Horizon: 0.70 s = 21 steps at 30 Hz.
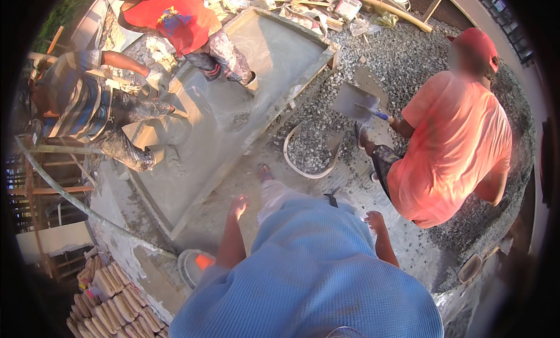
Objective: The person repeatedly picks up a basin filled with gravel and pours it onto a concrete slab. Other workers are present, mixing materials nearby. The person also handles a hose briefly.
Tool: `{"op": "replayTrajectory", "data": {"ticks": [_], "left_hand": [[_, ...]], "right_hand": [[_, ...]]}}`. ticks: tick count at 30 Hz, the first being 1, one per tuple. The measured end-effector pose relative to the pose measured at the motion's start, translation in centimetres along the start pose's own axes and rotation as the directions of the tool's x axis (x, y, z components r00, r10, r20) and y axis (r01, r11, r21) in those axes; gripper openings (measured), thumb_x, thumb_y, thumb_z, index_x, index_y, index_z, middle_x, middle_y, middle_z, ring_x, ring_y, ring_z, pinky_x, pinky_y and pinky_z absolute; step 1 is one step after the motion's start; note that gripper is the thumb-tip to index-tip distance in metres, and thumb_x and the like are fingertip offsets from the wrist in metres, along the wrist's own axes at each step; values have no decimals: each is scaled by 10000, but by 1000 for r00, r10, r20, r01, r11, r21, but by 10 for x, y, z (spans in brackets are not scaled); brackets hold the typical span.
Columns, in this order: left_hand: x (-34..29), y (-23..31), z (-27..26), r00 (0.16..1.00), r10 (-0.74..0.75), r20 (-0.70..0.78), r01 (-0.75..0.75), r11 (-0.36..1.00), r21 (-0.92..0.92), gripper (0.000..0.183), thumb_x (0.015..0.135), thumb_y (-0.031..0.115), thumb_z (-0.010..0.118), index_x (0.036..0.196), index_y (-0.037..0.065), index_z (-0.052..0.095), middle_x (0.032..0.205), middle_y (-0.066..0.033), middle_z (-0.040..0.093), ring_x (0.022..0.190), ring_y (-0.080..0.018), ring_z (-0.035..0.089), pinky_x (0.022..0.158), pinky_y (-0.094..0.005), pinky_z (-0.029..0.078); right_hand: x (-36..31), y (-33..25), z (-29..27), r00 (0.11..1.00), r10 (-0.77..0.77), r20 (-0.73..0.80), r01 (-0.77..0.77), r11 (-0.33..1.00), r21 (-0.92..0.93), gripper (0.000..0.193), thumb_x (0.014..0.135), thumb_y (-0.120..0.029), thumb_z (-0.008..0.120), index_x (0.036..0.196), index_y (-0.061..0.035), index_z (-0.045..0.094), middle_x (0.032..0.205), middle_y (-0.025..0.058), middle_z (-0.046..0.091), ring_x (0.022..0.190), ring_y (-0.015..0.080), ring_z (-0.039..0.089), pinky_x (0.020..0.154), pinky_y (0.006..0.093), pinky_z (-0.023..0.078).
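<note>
My left hand [238, 206] hangs at my side over the grey floor, with nothing seen in it and its fingers loosely apart. Close to my right hip is my right hand [375, 220]; its fingers are small and partly hidden, so their closure is unclear. A pale-rimmed tub [312, 176] of grey gravel stands on the floor ahead of my feet, apart from both hands. To the right, a person in a salmon shirt [452, 145] and red cap holds a shovel [354, 102], its blade over the gravel near the tub.
A shallow wooden-edged trough [192, 206] of wet grey mix lies ahead left; two people work in and beside it. A gravel heap [408, 58] spreads ahead and right. A round container [189, 267], a hose [87, 209] and stacked pale blocks [116, 306] lie left.
</note>
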<state>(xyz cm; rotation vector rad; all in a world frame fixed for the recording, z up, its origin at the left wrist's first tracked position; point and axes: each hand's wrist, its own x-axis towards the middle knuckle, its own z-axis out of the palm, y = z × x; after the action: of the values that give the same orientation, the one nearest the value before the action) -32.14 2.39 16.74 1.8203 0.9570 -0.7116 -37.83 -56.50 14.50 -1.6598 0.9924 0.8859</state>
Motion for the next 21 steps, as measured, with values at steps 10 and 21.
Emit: {"op": "replayTrajectory", "data": {"ticks": [10, 21], "left_hand": [[31, -16, -45, 992, -1, 123, 5, 999, -34, 358, 902, 299, 473, 1200, 102, 509, 1018, -78, 618, 860, -205, 600, 698, -378, 467], [84, -84, -113, 974, -210, 88, 214, 976, -42, 328, 915, 269, 474, 1171, 73, 530, 940, -90, 634, 737, -189, 615, 621, -332, 471]], "right_hand": [[7, -73, 31, 990, -139, -20, 139, 990, 24, 277, 891, -253, 459, 1050, -49, 559, 809, 104, 620, 619, 190, 611, 496, 326, 480], [-21, -90, 116, 899, -433, -67, 301, 722, -623, 272, 896, -221, 473, 1039, -35, 610, 788, 115, 660, 650, 180, 644, 590, 330, 513]]}}
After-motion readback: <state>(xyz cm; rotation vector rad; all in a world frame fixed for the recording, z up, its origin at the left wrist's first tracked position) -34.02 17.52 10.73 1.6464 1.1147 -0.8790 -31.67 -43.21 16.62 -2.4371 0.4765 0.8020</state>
